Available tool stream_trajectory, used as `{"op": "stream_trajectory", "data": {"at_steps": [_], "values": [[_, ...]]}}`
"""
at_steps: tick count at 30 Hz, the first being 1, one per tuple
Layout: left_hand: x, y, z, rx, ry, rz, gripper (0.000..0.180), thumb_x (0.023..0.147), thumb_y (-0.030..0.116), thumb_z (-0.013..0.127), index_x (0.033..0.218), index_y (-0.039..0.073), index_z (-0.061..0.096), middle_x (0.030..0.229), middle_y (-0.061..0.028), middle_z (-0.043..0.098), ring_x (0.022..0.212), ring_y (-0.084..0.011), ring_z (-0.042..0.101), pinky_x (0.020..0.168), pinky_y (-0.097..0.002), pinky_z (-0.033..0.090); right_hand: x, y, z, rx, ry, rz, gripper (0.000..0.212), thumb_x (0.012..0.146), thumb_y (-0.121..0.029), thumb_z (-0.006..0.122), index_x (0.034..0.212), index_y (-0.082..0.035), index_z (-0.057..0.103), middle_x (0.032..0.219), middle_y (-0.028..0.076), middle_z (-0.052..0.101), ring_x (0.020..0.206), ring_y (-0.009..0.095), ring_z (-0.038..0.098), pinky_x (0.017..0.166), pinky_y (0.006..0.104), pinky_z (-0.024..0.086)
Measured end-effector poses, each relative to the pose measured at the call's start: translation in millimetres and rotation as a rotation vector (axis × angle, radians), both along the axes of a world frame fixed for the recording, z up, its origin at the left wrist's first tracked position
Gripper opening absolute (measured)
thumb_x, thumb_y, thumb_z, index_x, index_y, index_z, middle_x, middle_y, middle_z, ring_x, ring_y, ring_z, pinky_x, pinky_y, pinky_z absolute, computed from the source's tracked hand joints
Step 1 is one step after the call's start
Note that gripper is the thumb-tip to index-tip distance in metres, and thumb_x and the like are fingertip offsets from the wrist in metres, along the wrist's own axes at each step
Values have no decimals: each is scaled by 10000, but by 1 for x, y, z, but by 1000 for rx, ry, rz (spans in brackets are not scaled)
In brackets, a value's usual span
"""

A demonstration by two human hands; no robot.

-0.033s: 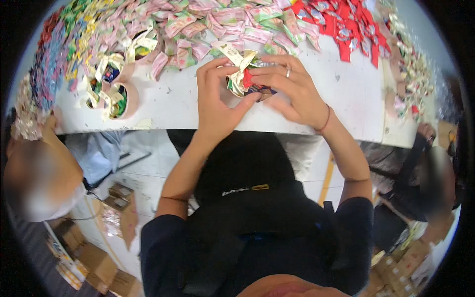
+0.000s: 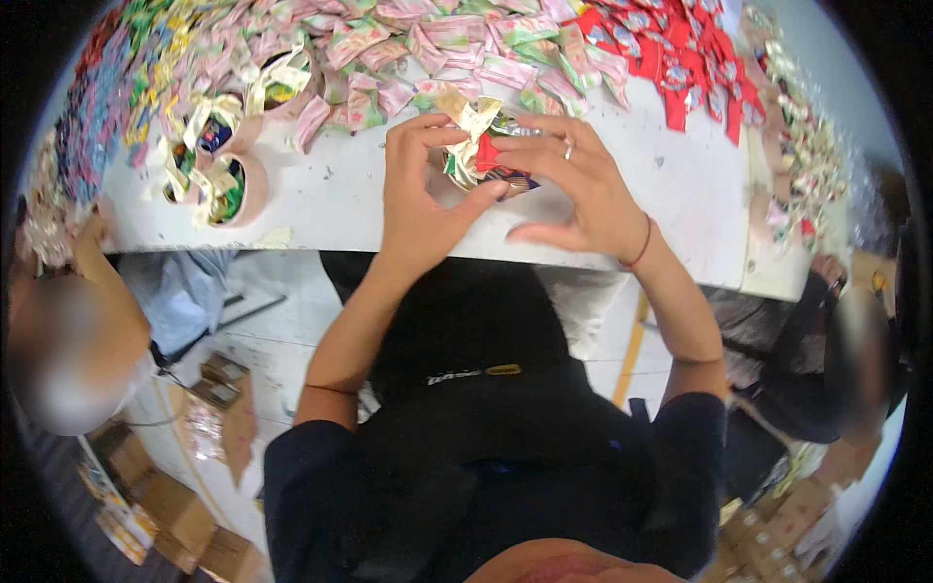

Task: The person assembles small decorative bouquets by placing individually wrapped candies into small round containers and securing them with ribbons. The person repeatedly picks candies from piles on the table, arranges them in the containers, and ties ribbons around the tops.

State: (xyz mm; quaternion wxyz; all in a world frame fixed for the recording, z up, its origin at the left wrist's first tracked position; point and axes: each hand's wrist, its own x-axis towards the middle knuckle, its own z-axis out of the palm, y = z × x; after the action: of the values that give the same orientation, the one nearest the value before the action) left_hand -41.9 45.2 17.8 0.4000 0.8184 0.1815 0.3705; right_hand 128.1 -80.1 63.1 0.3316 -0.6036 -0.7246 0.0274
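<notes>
A small round box (image 2: 453, 177) packed with wrapped sweets stands on the white table between my hands. A cream ribbon (image 2: 474, 119) rises over its filling, next to a red wrapped sweet (image 2: 488, 154) and a dark purple packet (image 2: 518, 183). My left hand (image 2: 416, 194) curves round the box's left side, its thumb pressing the packet at the near edge. From the right, the fingers of my right hand (image 2: 588, 189) lie over the sweets, while its thumb is spread away toward the table's front edge. Most of the box wall is hidden by the hands and sweets.
Several pale pink round boxes (image 2: 256, 192) with sweets and cream ribbons stand at the left. Heaps of pink-green packets (image 2: 447, 44) and red packets (image 2: 680, 68) cover the far side. People sit at both ends, and cardboard boxes (image 2: 175, 515) lie on the floor.
My right thumb has swung away from the box toward the table's front edge. My left hand stays at the box, and the whole view has shifted slightly.
</notes>
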Motion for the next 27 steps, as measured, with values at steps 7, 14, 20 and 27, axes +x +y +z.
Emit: {"op": "stream_trajectory", "data": {"at_steps": [7, 14, 20, 27], "values": [[-2, 13, 12, 258, 71, 67, 324, 731, 84, 770, 1036, 87, 659, 1075, -78, 588, 1036, -260, 546, 910, -362, 413, 13, 11, 10, -114, 93, 7, 265, 777, -163, 773, 998, -49, 680, 1011, 93, 665, 1032, 282, 582, 924, 397, 447], [4, 0, 14, 358, -27, 186, 328, 614, 20, 731, 915, 143, 691, 874, 8, 601, 782, -206, 559, 638, -305, 404, 11, 12, 12, -115, 313, -1, 187, 779, -74, 739, 941, -37, 652, 959, 116, 652, 938, 298, 613, 805, 390, 500], [10, -8, 17, 28, -8, 133, 194, 751, 2, 691, 910, 108, 650, 813, -20, 642, 665, -161, 585, 542, -296, 426, 14, 10, 2, -74, 261, 15, 180, 752, -55, 748, 860, -35, 605, 930, 125, 647, 968, 278, 619, 798, 358, 496], [12, -3, 18, -866, -157, -115, 162, 915, 121, 646, 1022, 50, 547, 887, 10, 622, 774, -68, 550, 706, -225, 413, 9, 12, 6, -200, 494, -158, 193, 759, -72, 748, 901, -34, 623, 922, 126, 636, 949, 250, 616, 804, 335, 482]]}}
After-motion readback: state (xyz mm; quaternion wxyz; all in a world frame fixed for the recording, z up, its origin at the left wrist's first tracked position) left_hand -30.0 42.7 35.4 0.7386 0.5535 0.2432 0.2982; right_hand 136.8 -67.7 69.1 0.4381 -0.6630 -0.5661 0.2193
